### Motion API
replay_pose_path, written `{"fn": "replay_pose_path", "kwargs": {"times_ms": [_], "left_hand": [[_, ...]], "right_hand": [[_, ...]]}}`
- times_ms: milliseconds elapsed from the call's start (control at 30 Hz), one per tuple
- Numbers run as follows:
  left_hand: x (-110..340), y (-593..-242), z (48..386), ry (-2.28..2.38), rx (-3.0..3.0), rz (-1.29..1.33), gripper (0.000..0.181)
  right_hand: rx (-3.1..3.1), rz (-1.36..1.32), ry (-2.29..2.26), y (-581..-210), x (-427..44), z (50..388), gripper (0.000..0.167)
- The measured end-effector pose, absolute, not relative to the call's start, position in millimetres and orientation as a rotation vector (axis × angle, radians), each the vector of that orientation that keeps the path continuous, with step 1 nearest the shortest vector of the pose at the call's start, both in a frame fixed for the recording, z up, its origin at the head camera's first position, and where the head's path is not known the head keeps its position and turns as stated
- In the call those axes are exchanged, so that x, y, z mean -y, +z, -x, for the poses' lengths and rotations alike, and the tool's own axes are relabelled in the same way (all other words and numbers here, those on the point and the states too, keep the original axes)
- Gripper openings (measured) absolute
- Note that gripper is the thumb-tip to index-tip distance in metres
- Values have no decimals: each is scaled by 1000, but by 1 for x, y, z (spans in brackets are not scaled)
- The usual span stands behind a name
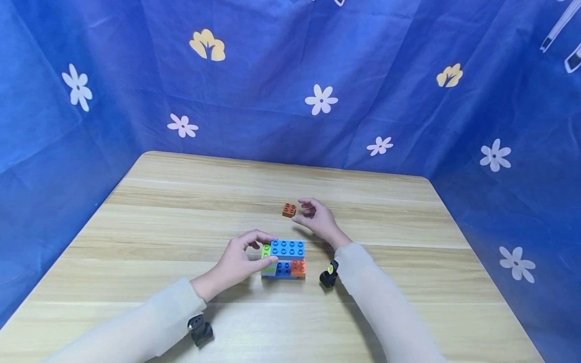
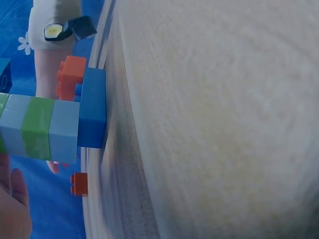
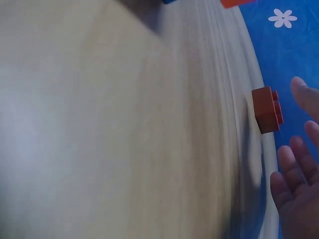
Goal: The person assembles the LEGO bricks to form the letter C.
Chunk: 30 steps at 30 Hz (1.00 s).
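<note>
Toward the near middle of the table stands a toy brick structure (image 1: 283,269). Its left column alternates light blue and green layers (image 2: 38,122); a blue eight-stud brick (image 1: 288,248) juts right from the top. Below are a blue base brick (image 2: 93,109) and an orange brick (image 1: 297,267). My left hand (image 1: 242,257) holds the column's upper part, thumb on the near side and fingers behind. My right hand (image 1: 320,220) is just right of a loose orange-brown four-stud brick (image 1: 289,209), fingers spread and bent, apart from it. In the right wrist view that brick (image 3: 266,110) stands studs up.
The wooden table (image 1: 181,201) reaches back to a blue curtain (image 1: 272,126) with flower prints, which also hangs along both sides. Black wrist cameras sit on the left sleeve (image 1: 159,312) and the right sleeve (image 1: 376,292).
</note>
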<state>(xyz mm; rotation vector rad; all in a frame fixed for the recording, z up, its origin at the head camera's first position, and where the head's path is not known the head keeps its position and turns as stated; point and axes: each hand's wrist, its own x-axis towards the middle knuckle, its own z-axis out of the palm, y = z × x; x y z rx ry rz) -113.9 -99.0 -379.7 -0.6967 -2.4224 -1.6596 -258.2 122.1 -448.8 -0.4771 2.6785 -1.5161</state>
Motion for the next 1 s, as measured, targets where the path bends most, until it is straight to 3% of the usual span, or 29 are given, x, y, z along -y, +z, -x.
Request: {"fn": "replay_pose_path", "kwargs": {"times_ms": [467,1000], "left_hand": [[100,-382,116,-1647,2421,702,32],[99,-384,117,-1666,2395,710,32]], "right_hand": [[-2735,343,-1372,-451,-106,268,59],[-2850,335,-1276,-457,-100,266,39]]}}
